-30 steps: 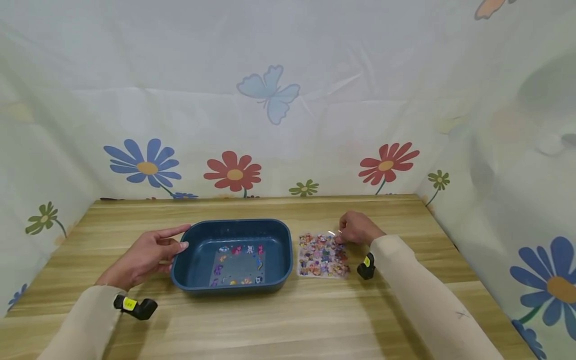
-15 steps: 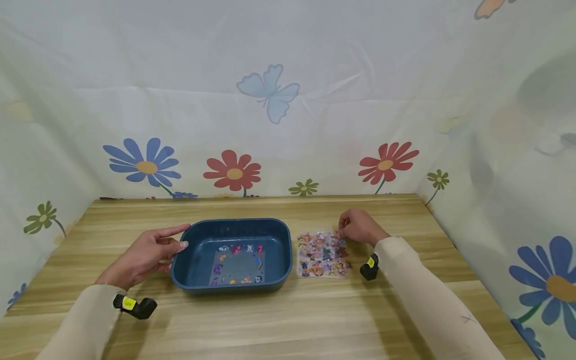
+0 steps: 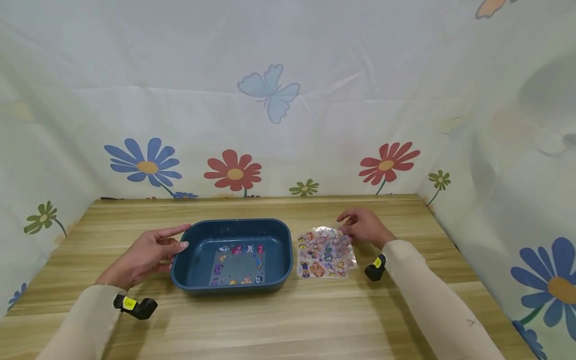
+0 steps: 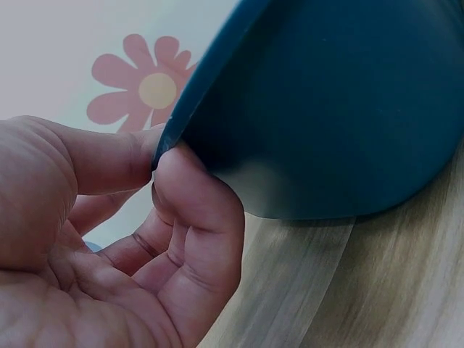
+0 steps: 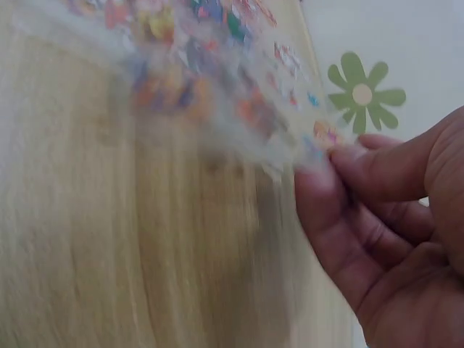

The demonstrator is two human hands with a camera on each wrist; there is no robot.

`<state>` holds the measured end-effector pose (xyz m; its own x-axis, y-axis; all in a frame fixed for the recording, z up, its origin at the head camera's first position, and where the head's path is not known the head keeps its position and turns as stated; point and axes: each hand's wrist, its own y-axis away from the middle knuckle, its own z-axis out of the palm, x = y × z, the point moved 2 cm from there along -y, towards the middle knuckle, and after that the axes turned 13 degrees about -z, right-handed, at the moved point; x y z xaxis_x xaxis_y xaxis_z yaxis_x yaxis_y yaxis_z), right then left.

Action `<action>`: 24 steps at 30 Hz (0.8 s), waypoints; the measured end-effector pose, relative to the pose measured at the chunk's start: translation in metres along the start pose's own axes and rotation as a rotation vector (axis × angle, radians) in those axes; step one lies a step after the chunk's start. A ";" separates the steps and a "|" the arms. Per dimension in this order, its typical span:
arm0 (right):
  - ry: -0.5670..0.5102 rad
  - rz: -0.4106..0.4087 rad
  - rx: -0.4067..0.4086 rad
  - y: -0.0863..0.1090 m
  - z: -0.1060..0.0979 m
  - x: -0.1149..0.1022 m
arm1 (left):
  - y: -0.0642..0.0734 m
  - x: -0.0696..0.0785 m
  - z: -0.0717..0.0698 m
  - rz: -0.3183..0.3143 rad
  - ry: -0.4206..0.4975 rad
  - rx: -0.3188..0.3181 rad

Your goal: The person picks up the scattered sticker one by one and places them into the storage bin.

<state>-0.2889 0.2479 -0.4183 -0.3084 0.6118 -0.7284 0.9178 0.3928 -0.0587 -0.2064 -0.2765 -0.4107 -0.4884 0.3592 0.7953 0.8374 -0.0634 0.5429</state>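
Note:
My left hand (image 3: 146,255) pinches the left rim of a dark blue plastic basin (image 3: 180,280) between thumb and fingers, as the left wrist view shows close up. On the basin's floor lies a clear sticker sheet (image 3: 238,265) with small colourful figures around its edge. Right of the basin are transparent sticker sheets (image 3: 317,270), overlapping, so I cannot tell how many. With thumb and forefinger my right hand (image 3: 364,227) pinches the far right corner of the top sticker sheet (image 5: 239,94), which is raised and blurred in the right wrist view.
Basin and sheets rest on a wood-grain table (image 3: 279,325). Behind and at both sides hangs a white cloth (image 3: 337,140) printed with flowers and a butterfly. A black wrist camera (image 3: 139,308) sits on the left sleeve, another camera (image 3: 375,268) on the right.
My right hand has moved slightly right, drawing the corner of the top sticker sheet up and sideways off what lies below. The left hand and basin have stayed put.

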 end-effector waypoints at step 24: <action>-0.302 0.077 0.032 0.007 -0.009 0.007 | 0.000 0.000 -0.001 0.026 0.011 -0.011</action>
<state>-0.2873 0.2610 -0.4179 -0.1542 0.4057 -0.9009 0.9443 0.3289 -0.0135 -0.2064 -0.2776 -0.4109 -0.4691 0.3474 0.8120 0.8471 -0.0831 0.5249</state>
